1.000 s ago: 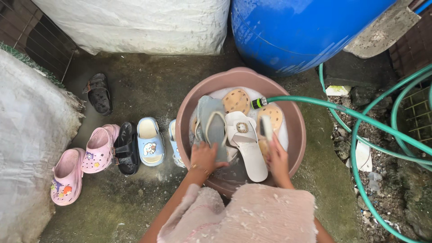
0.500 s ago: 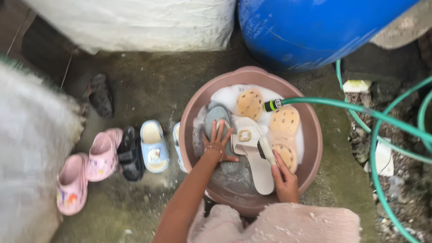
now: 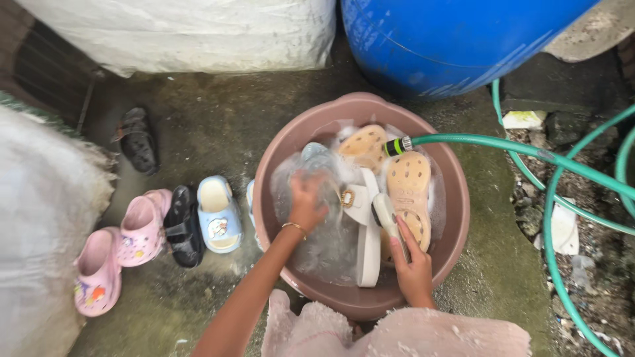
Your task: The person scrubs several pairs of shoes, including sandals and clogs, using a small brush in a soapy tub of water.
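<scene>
- landmark: the brown plastic basin (image 3: 443,165), standing on wet concrete and holding soapy water and footwear.
- left hand (image 3: 308,200): inside the basin, left of centre, fingers curled down around a grey-blue sandal (image 3: 316,158) that lies mostly under foam; the hand is closed on it.
- right hand (image 3: 413,268): over the basin's near right rim, fingers wrapped around the handle of a white scrub brush (image 3: 384,213), whose head points toward the basin's centre.
- white sandal (image 3: 368,231) with a gold buckle: in the middle of the basin, between the two hands, touching the brush head.
- two tan perforated clogs (image 3: 409,185): at the basin's far right, one just under the nozzle of the green garden hose (image 3: 503,150), which enters over the right rim.
- technique, as a judgement: the sandal is best pinned firmly against the basin floor so it cannot slip in the suds, while the brush works in short strokes along the sole and straps; the hose flow should stay inside the rim.
- outside the basin, to its left: a pale blue slide (image 3: 217,213), a black sandal (image 3: 182,225) and two pink clogs (image 3: 120,254) in a row; a second black sandal (image 3: 137,140) lies farther off.
- beyond the basin's far rim: a blue drum (image 3: 450,39) and a white sack (image 3: 185,33).
</scene>
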